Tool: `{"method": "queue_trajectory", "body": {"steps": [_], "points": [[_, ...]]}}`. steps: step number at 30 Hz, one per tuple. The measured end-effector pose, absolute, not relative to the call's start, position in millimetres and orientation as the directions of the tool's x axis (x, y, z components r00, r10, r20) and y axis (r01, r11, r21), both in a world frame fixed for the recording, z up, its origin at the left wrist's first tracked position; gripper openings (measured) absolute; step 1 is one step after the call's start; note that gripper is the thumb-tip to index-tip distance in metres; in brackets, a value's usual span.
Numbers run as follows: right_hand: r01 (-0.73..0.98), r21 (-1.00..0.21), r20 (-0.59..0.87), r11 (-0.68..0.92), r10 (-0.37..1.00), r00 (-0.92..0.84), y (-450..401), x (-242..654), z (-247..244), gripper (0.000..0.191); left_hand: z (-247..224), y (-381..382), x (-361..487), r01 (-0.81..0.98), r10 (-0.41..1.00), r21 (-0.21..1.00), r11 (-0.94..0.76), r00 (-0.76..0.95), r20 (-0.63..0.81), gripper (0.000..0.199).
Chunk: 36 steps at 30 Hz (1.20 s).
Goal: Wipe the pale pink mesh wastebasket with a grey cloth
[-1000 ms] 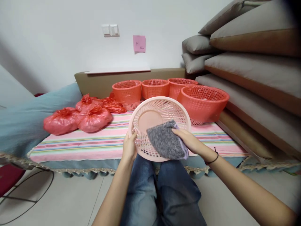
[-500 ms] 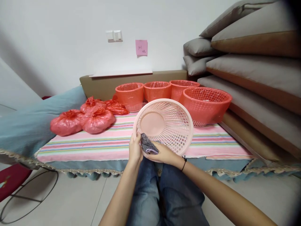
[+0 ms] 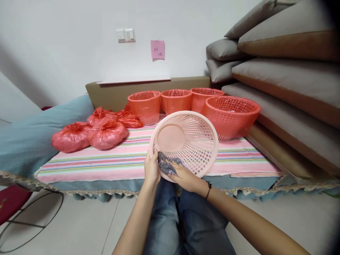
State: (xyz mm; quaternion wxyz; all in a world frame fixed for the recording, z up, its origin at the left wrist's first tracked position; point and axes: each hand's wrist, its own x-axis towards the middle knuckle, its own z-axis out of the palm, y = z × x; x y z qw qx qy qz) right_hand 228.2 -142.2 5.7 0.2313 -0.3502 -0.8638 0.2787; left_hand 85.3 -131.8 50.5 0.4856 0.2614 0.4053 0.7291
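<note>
A pale pink plastic basket [image 3: 172, 138] with holes in its wall is tilted above my lap, its open mouth facing me. My left hand [image 3: 152, 168] grips its rim at the lower left, thumb on the inner side. Against the inner wall near that thumb lies a dark grey cloth [image 3: 166, 165] with a light purple edge. My right hand [image 3: 186, 178] presses on the cloth, fingers stretched out over it. Part of the cloth is hidden under those fingers.
Several red baskets [image 3: 145, 106] stand behind on a striped cloth [image 3: 101, 163]. Tied red plastic bags [image 3: 107, 134] lie at the left. Grey and brown cushions [image 3: 287, 76] are piled at the right. A dark red stool [image 3: 13, 203] stands at the lower left.
My right hand has gone from clutching the bunched cloth to lying flatter on it with fingers extended. The cloth is more spread along the basket's inner wall. The left hand keeps its hold.
</note>
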Motion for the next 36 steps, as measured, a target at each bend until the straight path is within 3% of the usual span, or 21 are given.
{"method": "queue_trajectory", "body": {"steps": [3,6,9,14,17,20,23,29,33,36], "points": [[0.491,-0.559,0.102,0.668,0.644,-0.758,-148,250,24,0.059,55,-131,77,-0.509,0.922,0.845,-0.161,-0.384,-0.055,0.04],[0.496,-0.396,0.036,0.773,0.553,-0.832,-147,277,41,0.047,61,-132,66,-0.537,0.918,0.838,-0.101,-0.375,-0.13,0.042],[0.548,-0.251,0.004,0.798,0.567,-0.824,-144,298,52,0.041,66,-132,61,-0.558,0.922,0.829,-0.048,-0.344,-0.178,0.046],[0.594,-0.052,0.088,0.803,0.596,-0.798,-146,300,35,0.072,67,-128,69,-0.574,0.92,0.814,-0.096,-0.363,-0.147,0.042],[0.649,0.038,0.207,0.759,0.63,-0.749,-150,290,10,0.068,62,-125,69,-0.553,0.929,0.823,-0.131,-0.358,-0.093,0.039],[0.654,0.046,0.26,0.755,0.623,-0.737,-153,280,-7,0.062,54,-125,67,-0.482,0.943,0.862,-0.159,-0.332,-0.012,0.043],[0.668,-0.034,0.291,0.744,0.646,-0.705,-156,268,-12,0.071,43,-131,76,-0.415,0.944,0.89,-0.19,-0.327,0.049,0.051],[0.7,-0.216,0.36,0.681,0.722,-0.591,-164,238,-13,0.087,33,-146,113,-0.466,0.914,0.859,-0.211,-0.407,0.004,0.049],[0.687,-0.169,0.346,0.707,0.695,-0.63,-164,245,-17,0.093,35,-143,103,-0.534,0.91,0.826,-0.182,-0.409,-0.064,0.047],[0.691,-0.079,0.363,0.719,0.666,-0.652,-161,264,-19,0.075,39,-141,86,-0.559,0.903,0.812,-0.168,-0.418,-0.102,0.049]]}}
